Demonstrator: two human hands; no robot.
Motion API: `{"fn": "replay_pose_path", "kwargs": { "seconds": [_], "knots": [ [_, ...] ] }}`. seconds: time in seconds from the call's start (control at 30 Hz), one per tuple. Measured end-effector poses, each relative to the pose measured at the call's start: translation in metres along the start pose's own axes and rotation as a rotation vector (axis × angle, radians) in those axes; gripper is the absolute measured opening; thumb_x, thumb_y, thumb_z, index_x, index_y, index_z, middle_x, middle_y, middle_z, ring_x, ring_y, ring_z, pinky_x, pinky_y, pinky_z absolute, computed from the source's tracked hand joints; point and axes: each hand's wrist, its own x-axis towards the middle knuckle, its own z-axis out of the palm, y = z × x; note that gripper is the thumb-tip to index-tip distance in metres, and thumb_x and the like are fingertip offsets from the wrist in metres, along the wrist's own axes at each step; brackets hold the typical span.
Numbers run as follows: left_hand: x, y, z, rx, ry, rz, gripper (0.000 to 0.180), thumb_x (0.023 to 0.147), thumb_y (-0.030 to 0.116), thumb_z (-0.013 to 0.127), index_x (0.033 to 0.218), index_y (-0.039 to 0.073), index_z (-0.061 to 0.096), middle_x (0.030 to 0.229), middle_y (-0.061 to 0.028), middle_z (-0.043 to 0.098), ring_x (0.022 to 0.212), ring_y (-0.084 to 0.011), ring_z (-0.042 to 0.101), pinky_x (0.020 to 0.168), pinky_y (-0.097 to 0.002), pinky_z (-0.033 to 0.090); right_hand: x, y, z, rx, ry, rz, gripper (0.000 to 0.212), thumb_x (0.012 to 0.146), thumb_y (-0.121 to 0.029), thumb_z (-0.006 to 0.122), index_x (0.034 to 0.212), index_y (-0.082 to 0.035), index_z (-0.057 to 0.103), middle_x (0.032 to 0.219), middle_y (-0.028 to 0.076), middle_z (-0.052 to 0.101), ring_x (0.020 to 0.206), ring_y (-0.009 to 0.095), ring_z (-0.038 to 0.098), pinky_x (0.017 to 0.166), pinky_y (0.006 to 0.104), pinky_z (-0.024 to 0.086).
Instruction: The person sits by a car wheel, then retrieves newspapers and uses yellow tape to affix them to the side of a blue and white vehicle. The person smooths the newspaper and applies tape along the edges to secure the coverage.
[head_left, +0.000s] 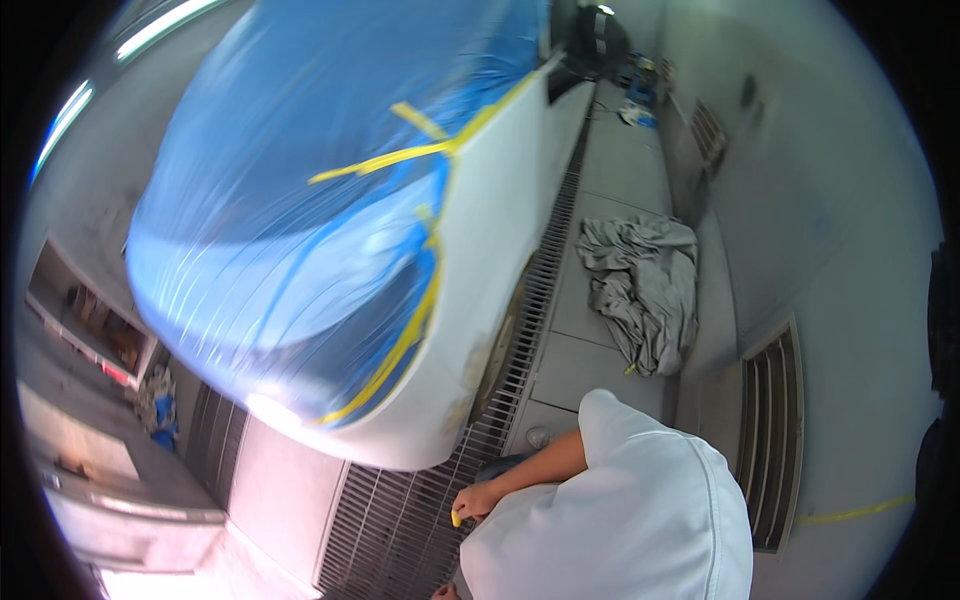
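The right hand [474,500] reaches forward on a bare, bent forearm, low over the floor grating [400,520] just below the masked white car [500,230], fingers clamped on a small yellow piece [456,519]. Only a sliver of the left hand [443,593] shows at the bottom edge beneath it; its fingers cannot be told.

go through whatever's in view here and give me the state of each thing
car: masked, white side panel left bare
blue plastic sheet: stretched over the car's top, edged with yellow tape
grey cloth: crumpled on the floor, beside the floor grating
right hand: low over the grating, closed on a small yellow piece
left hand: barely in view at the lower edge
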Motion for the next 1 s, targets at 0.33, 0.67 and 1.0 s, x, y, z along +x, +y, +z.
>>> {"fn": "replay_pose_path", "kwargs": {
  "seconds": [0.33, 0.67, 1.0],
  "knots": [
    [-0.036, -0.111, -0.076, -0.271, -0.271, -0.446, 0.035, 0.084, 0.039, 0.076, 0.093, 0.006, 0.082, 0.087, -0.0201, 0.075, 0.086, -0.0374, 0.074, 0.08, -0.0461, 0.058, 0.248, -0.152, 0.083, -0.267, -0.188, 0.055, 0.036, 0.104, -0.03, 0.051, 0.123, -0.005, 0.068, 0.081, 0.009, 0.076, 0.071, 0.019, 0.073, 0.069, 0.0355, 0.057],
    [0.017, -0.128, -0.114, -0.42, -0.209, -0.908, 0.033, 0.087, 0.035, 0.069, 0.095, 0.004, 0.08, 0.098, -0.0232, 0.075, 0.096, -0.0385, 0.073, 0.083, -0.047, 0.058, 0.554, -0.302, 0.088, -0.274, -0.475, 0.011, 0.034, 0.103, -0.03, 0.052, 0.119, -0.007, 0.07, 0.074, 0.006, 0.073, 0.065, 0.016, 0.069, 0.063, 0.033, 0.054],
    [0.408, -0.26, -0.115, -0.438, -0.274, -0.708, 0.035, 0.087, 0.035, 0.066, 0.094, 0.003, 0.079, 0.105, -0.0247, 0.074, 0.102, -0.0385, 0.072, 0.087, -0.047, 0.058, 0.807, -0.361, -0.07, -0.281, -0.111, -0.05, 0.031, 0.103, -0.028, 0.052, 0.11, -0.003, 0.07, 0.072, 0.007, 0.072, 0.064, 0.015, 0.068, 0.063, 0.0323, 0.055]
  ]
}}
